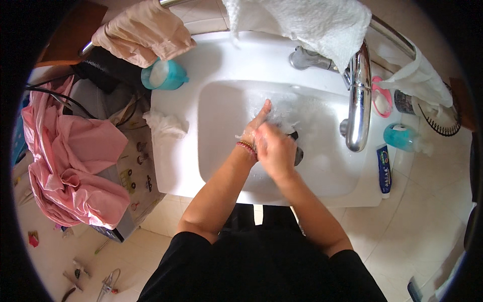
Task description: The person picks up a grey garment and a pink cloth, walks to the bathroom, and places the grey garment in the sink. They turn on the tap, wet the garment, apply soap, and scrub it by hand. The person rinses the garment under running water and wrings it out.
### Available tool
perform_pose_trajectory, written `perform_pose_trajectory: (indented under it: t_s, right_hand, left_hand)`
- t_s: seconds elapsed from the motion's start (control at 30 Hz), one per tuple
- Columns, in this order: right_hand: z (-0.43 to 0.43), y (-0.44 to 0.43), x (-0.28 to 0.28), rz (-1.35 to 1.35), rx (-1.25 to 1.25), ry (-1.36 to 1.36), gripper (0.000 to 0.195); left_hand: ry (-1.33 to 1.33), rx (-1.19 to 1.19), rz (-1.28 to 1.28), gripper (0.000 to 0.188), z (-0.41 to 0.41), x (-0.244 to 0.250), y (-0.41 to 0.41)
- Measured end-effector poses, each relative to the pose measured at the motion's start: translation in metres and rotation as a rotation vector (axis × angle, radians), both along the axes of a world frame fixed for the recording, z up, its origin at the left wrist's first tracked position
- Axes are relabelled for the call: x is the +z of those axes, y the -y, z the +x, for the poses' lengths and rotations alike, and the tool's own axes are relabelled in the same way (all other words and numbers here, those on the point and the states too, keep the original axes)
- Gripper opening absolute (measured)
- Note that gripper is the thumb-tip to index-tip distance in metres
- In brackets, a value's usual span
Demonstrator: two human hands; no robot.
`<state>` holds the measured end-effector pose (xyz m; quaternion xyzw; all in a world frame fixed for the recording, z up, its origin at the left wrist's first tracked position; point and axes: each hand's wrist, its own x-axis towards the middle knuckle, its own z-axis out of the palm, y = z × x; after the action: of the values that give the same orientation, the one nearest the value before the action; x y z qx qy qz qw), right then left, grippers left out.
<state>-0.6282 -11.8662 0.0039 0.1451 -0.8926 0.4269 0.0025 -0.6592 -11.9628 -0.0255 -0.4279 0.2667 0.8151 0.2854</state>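
Both my hands are together over the basin of a white washbasin (173,166), wet, with white suds or splashing water about them. My left hand (258,122) has its thumb raised; its other fingers are mostly hidden. A red and gold beaded bracelet (247,149) circles the left wrist. Across the left palm and wrist lies my right hand (277,151), blurred by motion, its fingers curled. I see no object in either hand. Beside the right hand a dark round part (299,155) shows in the basin, mostly covered; it may be the drain.
A chrome tap (358,117) rises at the right. White towel (302,19) and beige cloth (145,32) hang from a rail above. On the rim are a turquoise cup (175,75), crumpled tissue (164,126), pink soap dish (382,98), turquoise bottle (398,136) and toothpaste tube (384,170). Pink fabric (83,151) lies left.
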Motion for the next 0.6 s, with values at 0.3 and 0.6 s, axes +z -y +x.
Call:
perform_pose_trajectory:
  t_s: [0.3,0.6]
  right_hand:
    - [-0.061,-0.074,-0.094,-0.126,-0.35,0.514,0.049]
    - [-0.067,-0.071,-0.111,-0.048,-0.033,0.275,0.035]
  left_hand:
    - [-0.339,-0.17,-1.06,0.067,0.017,-0.012,0.051]
    - [-0.042,-0.184,-0.372,0.098,-0.011,-0.038,-0.014]
